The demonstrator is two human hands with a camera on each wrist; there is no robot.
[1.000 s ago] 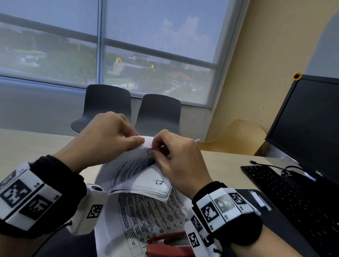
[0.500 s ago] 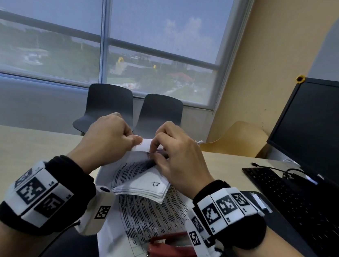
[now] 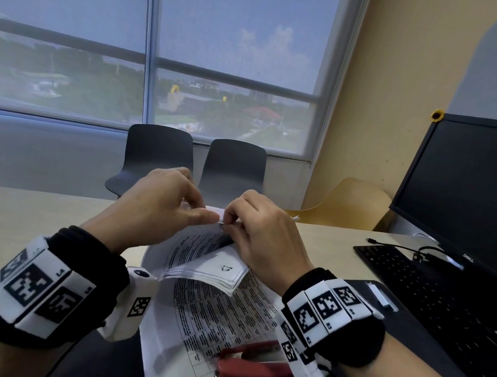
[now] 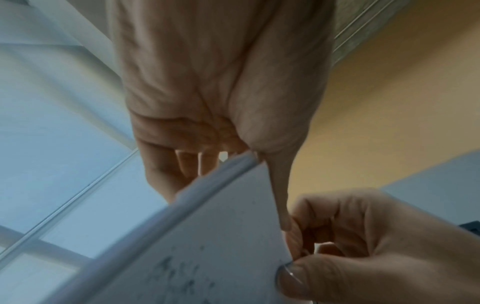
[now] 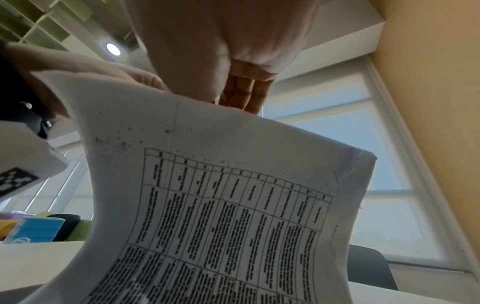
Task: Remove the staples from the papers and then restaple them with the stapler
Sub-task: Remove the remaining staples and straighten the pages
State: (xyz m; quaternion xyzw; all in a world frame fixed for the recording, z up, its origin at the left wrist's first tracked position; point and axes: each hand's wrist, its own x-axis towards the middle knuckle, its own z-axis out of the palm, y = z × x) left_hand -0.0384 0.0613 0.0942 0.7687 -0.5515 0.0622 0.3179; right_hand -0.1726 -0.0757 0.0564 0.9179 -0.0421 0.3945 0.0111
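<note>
A stapled bundle of printed papers (image 3: 201, 257) is held up off the table, its upper pages folded back. My left hand (image 3: 163, 206) pinches the bundle's top corner between thumb and fingers. My right hand (image 3: 254, 230) meets it there, thumb and forefinger pinching at the staple (image 3: 221, 224), a small metal glint on the paper edge. In the left wrist view the right thumb (image 4: 293, 275) presses the paper (image 4: 207, 236) edge beside my left thumb. The right wrist view shows the printed table page (image 5: 233, 205) hanging below the fingers. A red stapler (image 3: 247, 366) lies on the lower sheet, under my right wrist.
A black keyboard (image 3: 434, 292) and a dark monitor (image 3: 476, 185) stand at the right. Two dark chairs (image 3: 194, 163) and a tan chair (image 3: 351, 204) sit beyond the table's far edge. A beige tabletop (image 3: 11, 222) extends to the left.
Both hands and the bundle have stayed together at the corner and shifted slightly; the right fingers have worked at the staple spot. The stapler has not moved.
</note>
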